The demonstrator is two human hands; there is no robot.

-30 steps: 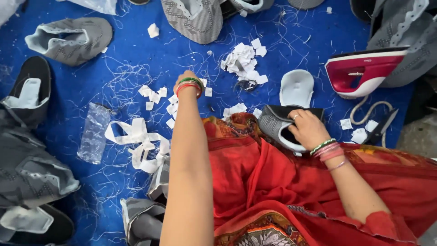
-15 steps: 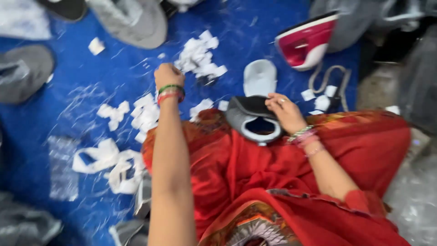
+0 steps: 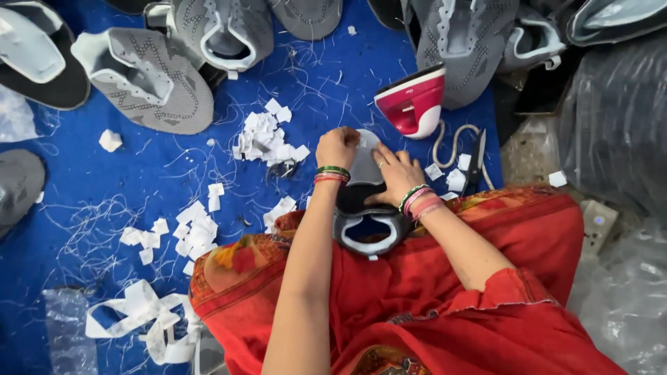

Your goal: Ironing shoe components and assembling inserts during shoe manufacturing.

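Note:
A grey shoe upper (image 3: pixel 368 226) with a white-edged opening lies on my red-clad lap, its toe end reaching onto the blue mat (image 3: pixel 174 167). My left hand (image 3: pixel 338 147) is closed into a fist at the far end of the upper, beside a light grey insole piece (image 3: pixel 366 161). My right hand (image 3: pixel 397 175) lies flat with spread fingers on the upper and insole, pressing them down. Both wrists carry coloured bangles.
A pink and white iron (image 3: pixel 413 103) stands just beyond my hands, its cord (image 3: pixel 448 142) looping beside black scissors (image 3: pixel 476 161). Small white paper pieces (image 3: pixel 267 137) and loose threads litter the mat. Several grey shoe uppers (image 3: pixel 149 80) lie along the far edge. Clear plastic bags (image 3: pixel 618 139) lie to the right.
My left hand has drawn back from the paper pieces to the far end of the upper. My right hand has shifted forward onto the insole. The view swung left.

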